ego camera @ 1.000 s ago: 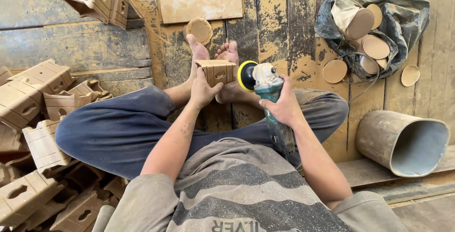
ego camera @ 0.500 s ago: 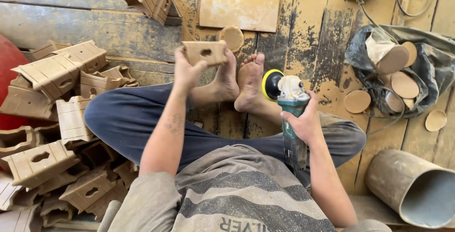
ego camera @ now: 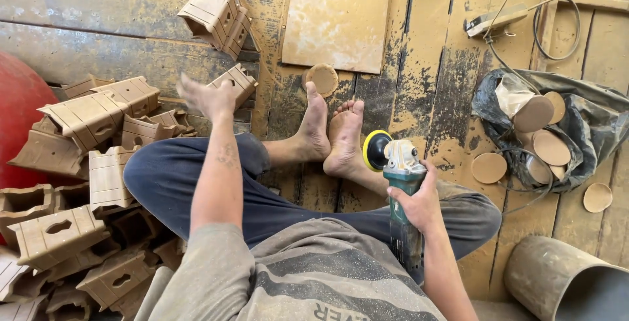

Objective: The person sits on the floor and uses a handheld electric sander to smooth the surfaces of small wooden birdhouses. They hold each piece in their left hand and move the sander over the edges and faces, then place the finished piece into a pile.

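My left hand is stretched out to the left over my knee, fingers spread and holding nothing. A small tan wooden block with ridges is tilted right beside its fingertips, at the edge of the pile. My right hand grips the green body of an angle grinder. Its yellow-rimmed black pad points left, close to my bare feet. I sit cross-legged in dark blue trousers on dusty planks.
A heap of similar wooden blocks lies on the left beside a red round object. A black bag with sanding discs sits on the right, with a grey tube below it. A square board and a power strip lie ahead.
My left hand swung left from in front of my feet and let go of the wooden block, which now lies by the pile. The grinder stayed in my right hand.
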